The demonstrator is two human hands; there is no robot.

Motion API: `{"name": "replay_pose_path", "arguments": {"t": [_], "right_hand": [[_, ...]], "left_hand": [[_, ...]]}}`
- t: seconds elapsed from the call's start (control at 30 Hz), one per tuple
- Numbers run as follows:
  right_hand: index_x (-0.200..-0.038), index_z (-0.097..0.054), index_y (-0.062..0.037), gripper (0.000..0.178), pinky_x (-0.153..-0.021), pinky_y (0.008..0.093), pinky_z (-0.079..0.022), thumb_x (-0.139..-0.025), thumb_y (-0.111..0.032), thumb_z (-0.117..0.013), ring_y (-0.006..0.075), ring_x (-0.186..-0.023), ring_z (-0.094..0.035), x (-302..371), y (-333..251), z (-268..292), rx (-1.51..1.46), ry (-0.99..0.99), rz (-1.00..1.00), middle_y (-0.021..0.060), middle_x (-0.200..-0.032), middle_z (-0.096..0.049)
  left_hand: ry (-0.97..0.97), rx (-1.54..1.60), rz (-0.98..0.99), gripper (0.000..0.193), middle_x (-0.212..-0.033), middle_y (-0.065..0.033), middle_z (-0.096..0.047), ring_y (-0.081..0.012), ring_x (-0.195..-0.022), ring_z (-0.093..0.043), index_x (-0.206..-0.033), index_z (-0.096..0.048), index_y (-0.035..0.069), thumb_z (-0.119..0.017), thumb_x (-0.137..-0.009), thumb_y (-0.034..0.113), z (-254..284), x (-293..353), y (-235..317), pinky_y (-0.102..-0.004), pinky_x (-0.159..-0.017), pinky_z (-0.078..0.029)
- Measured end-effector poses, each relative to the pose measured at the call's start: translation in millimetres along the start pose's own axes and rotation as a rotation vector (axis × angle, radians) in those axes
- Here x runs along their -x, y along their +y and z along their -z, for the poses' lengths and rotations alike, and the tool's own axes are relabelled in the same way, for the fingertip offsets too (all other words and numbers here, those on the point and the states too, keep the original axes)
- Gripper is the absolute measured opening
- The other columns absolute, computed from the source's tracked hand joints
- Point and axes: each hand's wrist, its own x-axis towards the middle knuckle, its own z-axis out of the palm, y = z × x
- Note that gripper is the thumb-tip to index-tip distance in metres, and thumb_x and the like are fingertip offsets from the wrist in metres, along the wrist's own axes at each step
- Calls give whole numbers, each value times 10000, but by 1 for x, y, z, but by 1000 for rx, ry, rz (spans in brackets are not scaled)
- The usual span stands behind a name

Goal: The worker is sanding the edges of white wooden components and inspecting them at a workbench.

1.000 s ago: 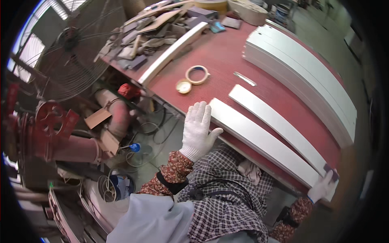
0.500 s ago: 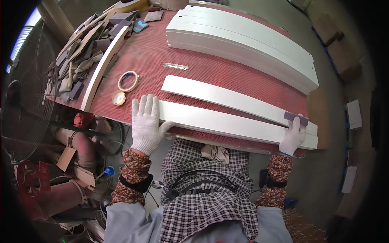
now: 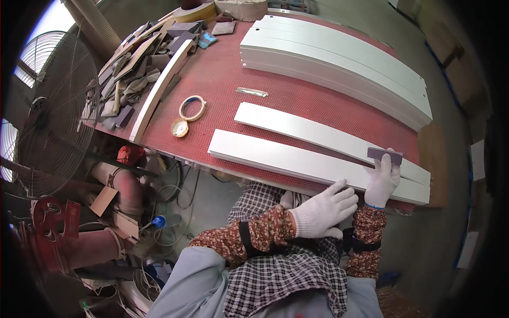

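Note:
Two long white boards lie side by side along the near edge of the red table: the nearer board (image 3: 275,155) and, just beyond it, another white board (image 3: 302,126). In a white knit glove, my right hand (image 3: 383,183) is closed around a purple-grey sanding block (image 3: 384,155) over the right ends of both boards. My left hand (image 3: 324,211), gloved too, reaches across my body with its fingers stretched out and nothing in it. Its fingertips are by the front edge of the nearer board; whether they touch it I cannot tell.
A stack of white boards (image 3: 334,69) fills the table's far right. Tape rolls (image 3: 192,108) and a thin metal strip (image 3: 252,92) lie left of centre. A white rail (image 3: 159,95) borders piled sanding scraps (image 3: 130,87). A large fan (image 3: 53,111) stands at left.
My left hand has left the nearer board's left end and swung right, toward my right hand. The sanding block stays in my right hand at the right end. The view has shifted slightly.

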Motion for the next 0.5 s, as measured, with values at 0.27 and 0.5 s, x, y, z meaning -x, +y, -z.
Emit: {"name": "replay_pose_path", "arguments": {"t": [0.27,0.5], "right_hand": [[-1339,-588,12,328,-1085,402,-496,-1043,-122,-635,209,-1151,-627,-17,-5,36,-72,-49,39,83,-1226,-633],[-1300,-597,3,302,-749,369,-666,-1040,-146,-624,211,-1025,-685,11,-14,2,59,-86,-58,83,-1125,-654]], "left_hand": [[102,-273,700,913,-1579,-250,-433,-398,-1540,-312,-1538,-391,-52,-689,-916,547,42,99,-70,-564,-1302,-128],[151,-340,898,895,-1533,-251,-472,-453,-1481,-363,-1508,-453,-28,-804,-832,442,65,159,-95,-589,-1266,-201]]}}
